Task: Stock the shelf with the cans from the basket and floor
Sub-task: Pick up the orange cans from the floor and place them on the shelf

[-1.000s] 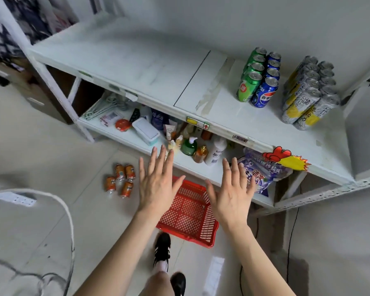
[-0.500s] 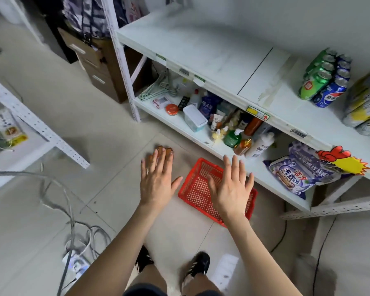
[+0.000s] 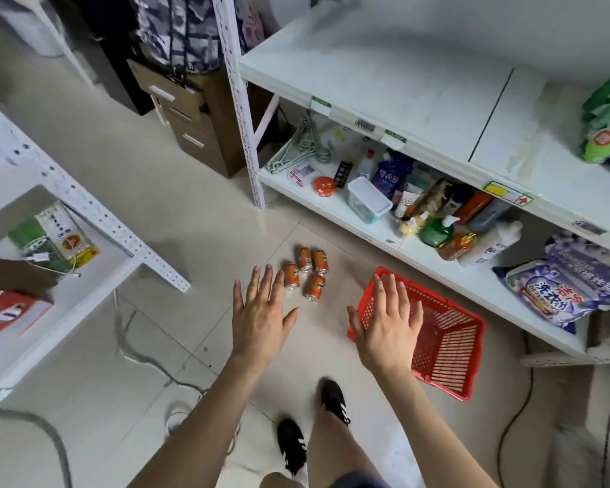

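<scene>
Just past the left grip [image 3: 261, 322] — four orange cans [image 3: 314, 287], clustered.

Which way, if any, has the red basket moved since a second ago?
No. The red basket still sits beside the lower shelf, below the green bottle.

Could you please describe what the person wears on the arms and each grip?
Nothing: both forearms are bare, with no sleeves in view. The left grip and right grip carry no gloves, rings, watch or bands that I can see.
</scene>
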`<state>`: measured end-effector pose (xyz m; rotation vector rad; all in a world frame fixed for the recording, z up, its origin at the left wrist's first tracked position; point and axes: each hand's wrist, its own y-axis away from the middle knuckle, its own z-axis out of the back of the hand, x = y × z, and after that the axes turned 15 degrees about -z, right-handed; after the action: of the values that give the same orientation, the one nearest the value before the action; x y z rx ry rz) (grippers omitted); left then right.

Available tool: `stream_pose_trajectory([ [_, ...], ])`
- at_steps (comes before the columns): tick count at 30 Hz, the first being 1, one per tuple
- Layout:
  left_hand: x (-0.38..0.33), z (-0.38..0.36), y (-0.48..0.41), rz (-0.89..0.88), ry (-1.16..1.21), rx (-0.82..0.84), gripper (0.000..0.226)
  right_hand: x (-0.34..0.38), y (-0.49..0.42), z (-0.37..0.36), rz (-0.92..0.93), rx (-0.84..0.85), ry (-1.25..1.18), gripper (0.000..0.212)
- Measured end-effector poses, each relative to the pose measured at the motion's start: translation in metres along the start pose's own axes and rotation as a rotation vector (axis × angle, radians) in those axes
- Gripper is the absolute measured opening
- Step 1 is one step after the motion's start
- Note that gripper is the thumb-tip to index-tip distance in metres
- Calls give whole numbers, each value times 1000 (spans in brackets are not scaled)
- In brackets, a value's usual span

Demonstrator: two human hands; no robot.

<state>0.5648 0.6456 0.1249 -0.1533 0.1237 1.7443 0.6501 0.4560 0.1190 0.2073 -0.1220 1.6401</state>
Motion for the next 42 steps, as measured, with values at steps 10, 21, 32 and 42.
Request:
stream_pose_trajectory([
  [10, 61, -24, -89, -107, -15, 86, 70, 55, -61, -44, -108, 20, 21, 77],
  [21, 136, -63, -210, -234, -6, 148, 68, 108, -144, -117, -213, 130, 60, 81],
  [32, 184, -193, -324, -470, -10, 311, 72, 123, -217, -237, -425, 168, 15, 72],
  [42, 214, -404, -387, -428, 39, 352, 75, 84, -292, -444, -444, 252, -16, 71],
])
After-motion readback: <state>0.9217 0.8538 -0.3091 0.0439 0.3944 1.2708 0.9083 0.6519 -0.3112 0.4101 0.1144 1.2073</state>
